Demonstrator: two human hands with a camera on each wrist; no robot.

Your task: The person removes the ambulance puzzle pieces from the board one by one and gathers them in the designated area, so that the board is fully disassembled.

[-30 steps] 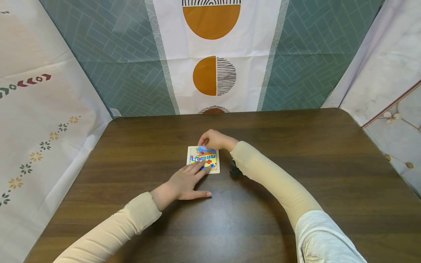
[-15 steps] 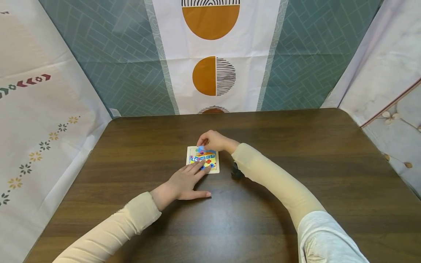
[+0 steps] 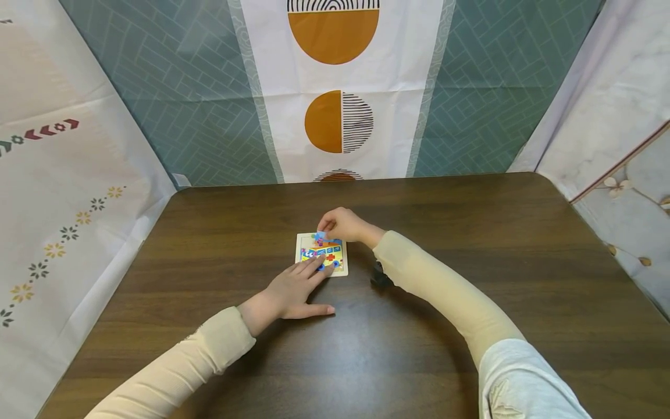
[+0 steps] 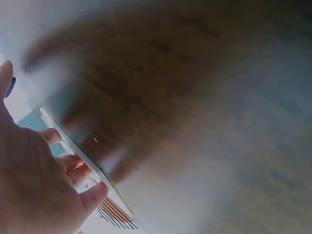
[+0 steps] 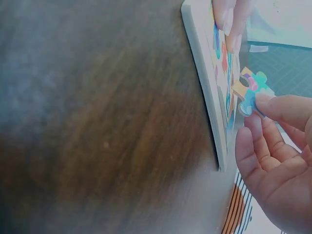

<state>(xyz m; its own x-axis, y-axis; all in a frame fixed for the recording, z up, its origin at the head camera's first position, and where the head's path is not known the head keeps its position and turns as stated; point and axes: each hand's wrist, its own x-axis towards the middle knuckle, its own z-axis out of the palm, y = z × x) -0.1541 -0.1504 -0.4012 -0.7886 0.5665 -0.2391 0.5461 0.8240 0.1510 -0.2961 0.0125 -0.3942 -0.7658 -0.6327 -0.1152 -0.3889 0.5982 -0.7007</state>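
Right hand point(image 3: 342, 224): narrow grip, thumb against fingers, pinching one thin, knobbed jigsaw piece point(image 5: 253, 87) printed in light blue, orange, pink and green; material not determinable. Piece location: at the far side of the square, cream-rimmed puzzle board point(image 5: 205, 73), tilted relative to its face. Contact between the two: cannot tell.

Left hand point(image 3: 295, 289): fingers straight and spread, gripping nothing, fingertips resting on the near side of the board, presumably to steady it; thumb out to the side, apart from it. Board lies flat on the dark brown wood-grain table point(image 3: 419, 215).

Progress: I judge the work well advanced. The bright yellow, blue and red printed picture point(image 3: 331, 250) reads as joined over the near and right parts. Far left corner looks paler in the head view; I take it as possibly unfilled. Left to do, by my estimate: at least the piece I am pinching, not yet seated. Whether my hands cover further gaps: unresolved.
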